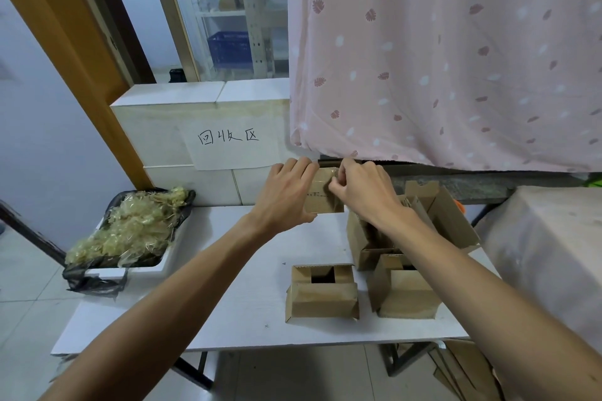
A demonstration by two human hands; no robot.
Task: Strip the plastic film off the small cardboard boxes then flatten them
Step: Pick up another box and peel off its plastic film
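Observation:
I hold a small brown cardboard box (322,194) up above the far part of the white table (228,303). My left hand (286,194) grips its left side, fingers over the top and thumb under the bottom edge. My right hand (361,192) pinches the clear plastic film (333,178) at the box's upper right. Several more small cardboard boxes stand on the table: one at the front centre (321,293), one to its right (405,291), and others behind under my right forearm (368,238).
A black-lined tray (84,272) heaped with stripped film (130,228) sits on the table's left end. White boxes with a handwritten paper label (228,137) stand at the back. A pink curtain (456,58) hangs at the right. Flat cardboard (465,368) lies on the floor under the table.

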